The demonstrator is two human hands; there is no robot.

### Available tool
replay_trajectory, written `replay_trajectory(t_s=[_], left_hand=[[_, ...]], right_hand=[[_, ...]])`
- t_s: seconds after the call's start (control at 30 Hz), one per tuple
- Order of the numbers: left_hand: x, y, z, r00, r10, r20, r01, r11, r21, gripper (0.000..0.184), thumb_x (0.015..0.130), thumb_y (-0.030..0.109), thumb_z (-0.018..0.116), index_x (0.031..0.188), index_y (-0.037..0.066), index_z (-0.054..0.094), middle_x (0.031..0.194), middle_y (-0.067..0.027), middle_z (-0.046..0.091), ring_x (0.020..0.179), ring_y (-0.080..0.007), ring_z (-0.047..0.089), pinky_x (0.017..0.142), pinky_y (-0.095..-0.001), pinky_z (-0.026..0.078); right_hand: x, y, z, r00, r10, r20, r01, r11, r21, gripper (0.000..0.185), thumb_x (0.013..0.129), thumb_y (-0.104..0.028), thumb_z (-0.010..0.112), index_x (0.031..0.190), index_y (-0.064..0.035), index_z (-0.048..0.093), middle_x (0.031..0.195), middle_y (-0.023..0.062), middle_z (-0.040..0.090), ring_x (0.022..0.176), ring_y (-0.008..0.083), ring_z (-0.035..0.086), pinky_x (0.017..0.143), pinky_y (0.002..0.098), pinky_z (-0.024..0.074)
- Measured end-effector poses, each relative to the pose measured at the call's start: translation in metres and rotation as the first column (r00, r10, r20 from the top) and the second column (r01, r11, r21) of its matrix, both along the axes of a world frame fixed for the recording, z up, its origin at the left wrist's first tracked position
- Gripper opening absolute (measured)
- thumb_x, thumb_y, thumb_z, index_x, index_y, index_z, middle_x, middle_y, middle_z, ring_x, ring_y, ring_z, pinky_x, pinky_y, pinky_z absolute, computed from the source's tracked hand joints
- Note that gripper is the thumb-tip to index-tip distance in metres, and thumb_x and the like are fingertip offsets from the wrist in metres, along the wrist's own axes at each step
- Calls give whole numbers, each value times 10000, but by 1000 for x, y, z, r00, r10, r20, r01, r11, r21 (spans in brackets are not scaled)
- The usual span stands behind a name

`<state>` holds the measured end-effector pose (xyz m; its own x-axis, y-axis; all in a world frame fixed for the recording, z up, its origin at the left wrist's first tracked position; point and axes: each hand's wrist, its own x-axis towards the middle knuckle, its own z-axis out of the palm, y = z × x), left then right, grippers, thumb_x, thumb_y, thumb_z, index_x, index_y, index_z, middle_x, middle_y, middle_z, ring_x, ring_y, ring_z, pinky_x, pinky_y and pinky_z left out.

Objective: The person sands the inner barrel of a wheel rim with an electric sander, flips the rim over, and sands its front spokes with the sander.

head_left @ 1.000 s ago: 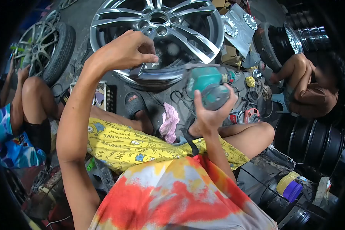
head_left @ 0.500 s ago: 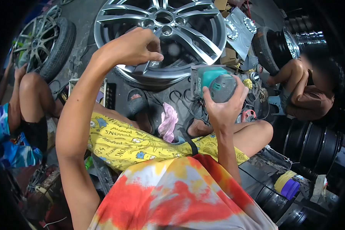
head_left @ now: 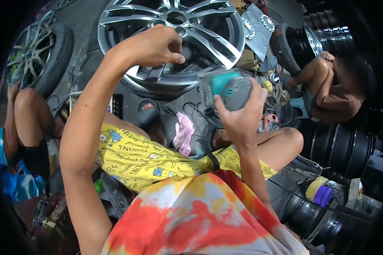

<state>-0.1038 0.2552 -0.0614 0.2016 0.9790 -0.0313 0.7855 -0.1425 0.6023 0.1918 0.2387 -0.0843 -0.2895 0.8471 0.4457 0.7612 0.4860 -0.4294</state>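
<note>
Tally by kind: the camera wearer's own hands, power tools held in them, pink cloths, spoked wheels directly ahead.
Left hand and right hand: 2
Green power tool: 1
Pink cloth: 1
Spoked wheel: 1
Total: 5

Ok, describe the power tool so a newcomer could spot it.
Find the big silver wheel rim at the view's top. Just below its lower right edge, the right hand grips the power tool. Its teal body and dark rounded top distinguish it from the pink cloth nearby.

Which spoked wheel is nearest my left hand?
The silver wheel at top centre: your left hand overlaps it in view; the spoked one at far left sits apart.
</note>
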Motion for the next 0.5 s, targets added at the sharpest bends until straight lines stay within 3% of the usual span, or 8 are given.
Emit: replay_trajectory(t_s=[0.13,0.2,0.23,0.43,0.5], left_hand=[[2,0,-1,999,-16,34,18,999,-35,303,898,227,804,1036,-40,779,932,-198,782,843,-300,755,810,-392,586],[3,-2,-2,998,-33,48,35,999,-40,296,898,224,804,1036,-37,780,931,-200,781,835,-297,753,805,-392,586],[3,-3,-2,999,-37,39,38,999,-8,297,899,225,803,1037,-37,780,928,-200,781,831,-295,751,803,-390,585],[12,-2,5,999,-43,33,43,999,6,292,906,234,798,1036,-28,786,911,-190,779,822,-283,745,789,-390,582],[13,-4,6,999,-27,33,28,999,-20,289,908,236,796,1034,-24,789,906,-186,778,813,-278,741,784,-392,580]], right_hand=[[6,3,-13,997,25,-69,-27,999,-35,773,728,-202,907,1365,-16,510,1166,218,501,1054,431,611,910,499,520],[14,11,-21,995,-45,-84,52,995,82,782,728,-197,910,1365,4,502,1164,225,502,1062,435,599,923,499,506],[16,11,-20,993,-67,-101,73,996,54,787,730,-198,911,1367,13,500,1166,228,504,1069,441,591,934,496,499],[17,6,-15,998,7,-62,-4,999,37,785,734,-202,908,1373,6,502,1172,224,509,1066,439,601,939,497,507],[16,12,-13,997,-58,-59,59,998,23,779,733,-202,907,1368,-1,504,1176,223,509,1061,439,607,936,502,510]])
